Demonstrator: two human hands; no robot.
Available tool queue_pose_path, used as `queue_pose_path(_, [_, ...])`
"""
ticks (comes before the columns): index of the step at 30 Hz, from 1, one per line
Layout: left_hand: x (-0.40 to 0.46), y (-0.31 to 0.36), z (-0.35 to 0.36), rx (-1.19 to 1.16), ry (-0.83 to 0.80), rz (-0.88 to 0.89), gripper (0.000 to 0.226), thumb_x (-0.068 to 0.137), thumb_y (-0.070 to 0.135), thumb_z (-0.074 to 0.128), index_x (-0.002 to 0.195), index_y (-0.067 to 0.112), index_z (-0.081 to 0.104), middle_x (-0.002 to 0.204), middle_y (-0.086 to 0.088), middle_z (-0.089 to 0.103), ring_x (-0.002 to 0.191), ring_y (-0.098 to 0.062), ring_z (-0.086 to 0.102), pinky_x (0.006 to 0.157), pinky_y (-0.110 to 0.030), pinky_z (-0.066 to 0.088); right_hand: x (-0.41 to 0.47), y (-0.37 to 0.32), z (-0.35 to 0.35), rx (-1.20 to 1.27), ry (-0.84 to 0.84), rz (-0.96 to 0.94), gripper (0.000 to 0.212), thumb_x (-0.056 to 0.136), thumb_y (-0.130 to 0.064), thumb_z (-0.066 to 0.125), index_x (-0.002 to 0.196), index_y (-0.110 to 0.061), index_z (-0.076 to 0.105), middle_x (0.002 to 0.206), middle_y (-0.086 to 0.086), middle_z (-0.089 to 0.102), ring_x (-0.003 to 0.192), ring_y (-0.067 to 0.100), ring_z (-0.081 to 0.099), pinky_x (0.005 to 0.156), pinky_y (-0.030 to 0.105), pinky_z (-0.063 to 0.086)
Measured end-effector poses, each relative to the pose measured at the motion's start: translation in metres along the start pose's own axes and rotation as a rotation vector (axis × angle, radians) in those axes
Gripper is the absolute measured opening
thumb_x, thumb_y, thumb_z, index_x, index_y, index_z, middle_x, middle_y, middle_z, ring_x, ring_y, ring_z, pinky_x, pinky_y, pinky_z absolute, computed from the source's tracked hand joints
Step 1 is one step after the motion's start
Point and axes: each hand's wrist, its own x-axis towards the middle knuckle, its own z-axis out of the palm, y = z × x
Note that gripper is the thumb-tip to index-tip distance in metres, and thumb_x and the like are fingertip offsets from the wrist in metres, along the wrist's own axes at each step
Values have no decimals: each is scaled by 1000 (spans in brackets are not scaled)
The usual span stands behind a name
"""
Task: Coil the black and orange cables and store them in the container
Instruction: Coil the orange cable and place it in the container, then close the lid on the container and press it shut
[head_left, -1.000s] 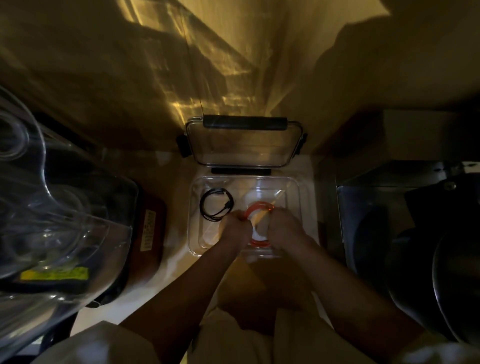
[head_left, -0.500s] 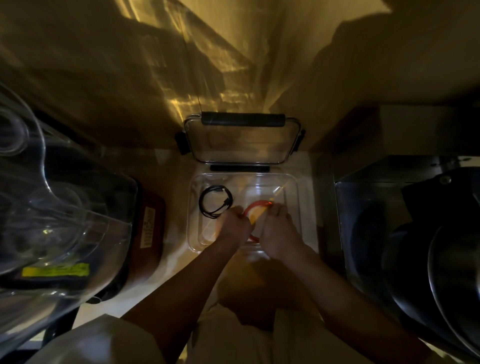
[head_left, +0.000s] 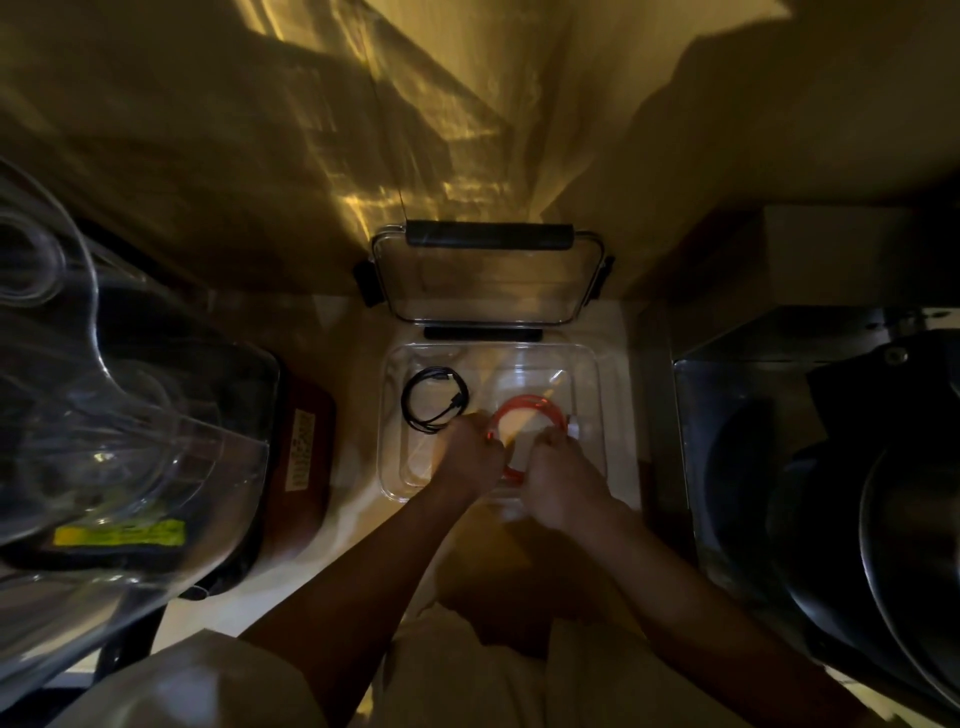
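The orange cable (head_left: 524, 410) lies as a flat coil in the right half of the clear container (head_left: 597, 395), just below the middle of the frame. The loop's long axis runs from the near edge toward the upper right. A pale plug end (head_left: 573, 429) shows at its right side.

The left hand (head_left: 470, 457) has a closed grip on the left side of the coil, fingers curled over the cable. The right hand (head_left: 558, 475) grips the right side of the coil, fingers curled near the pale plug.

The black cable (head_left: 435, 399) sits coiled in the left half of the container, apart from both hands, its loop slightly longer from upper right to lower left.

The container's lid (head_left: 488, 280) stands open behind it, tilted against the wall. The container rests on a pale surface (head_left: 358, 499).
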Motion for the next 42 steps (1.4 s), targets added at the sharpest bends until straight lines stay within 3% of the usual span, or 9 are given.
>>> queue_pose_path(5, [-6,-1,-5,148,-41,140,21,83,11,58,100,8,71,100,-13,72,93,-30,68,72,-30,49,-2,5,1,-103,0,-53,64,95,-34,52,146,1,35,157,20,22,145,36,19,116,46,28])
queue_pose_path(9, [-10,-5,-9,253,-53,216,38,92,18,56,130,12,61,131,-10,58,116,-27,60,96,-30,45,-5,6,1,-76,103,-82,64,100,-41,38,152,-6,22,163,13,10,150,32,8,118,46,23])
queue_pose_path(11, [-13,-7,-12,289,-45,295,40,93,21,56,132,11,59,133,-9,55,119,-26,56,97,-29,42,-6,8,3,-92,150,-102,63,102,-43,31,154,-11,17,165,11,5,152,29,3,120,45,18])
queue_pose_path(15, [-20,-9,-17,349,-18,427,39,94,24,53,131,12,58,132,-10,54,120,-29,55,98,-38,47,-12,11,2,-134,260,-173,62,101,-46,28,154,-15,18,165,11,8,152,28,5,121,44,12])
queue_pose_path(20, [-27,-5,-37,419,138,557,40,91,23,56,129,12,61,131,-11,59,120,-31,56,99,-41,49,-20,13,-15,-50,426,-265,56,97,-36,39,148,-13,36,161,12,24,149,26,19,121,40,21])
queue_pose_path(25, [-15,5,-69,304,337,508,32,89,16,58,120,14,65,125,-7,60,114,-27,58,91,-38,52,-16,14,-50,169,620,-304,48,92,-21,53,138,-10,49,148,13,42,138,28,39,111,41,37])
queue_pose_path(32, [10,19,-103,216,516,471,36,88,13,59,124,8,61,122,-13,60,106,-29,60,85,-39,53,13,15,-94,274,712,-294,47,85,-10,55,131,-6,53,134,17,52,124,32,49,102,37,43])
queue_pose_path(39, [42,27,-119,107,442,84,60,88,24,63,141,14,37,129,-13,58,106,-33,62,83,-42,54,51,19,-109,528,680,-167,57,84,-10,64,138,-9,45,135,13,53,122,26,51,85,14,31])
queue_pose_path(42, [53,35,-125,-71,447,72,55,90,23,62,137,13,36,109,-1,54,85,-15,53,63,-24,43,68,18,-111,585,656,-157,57,83,-12,65,137,-9,46,135,12,55,125,27,52,97,22,37])
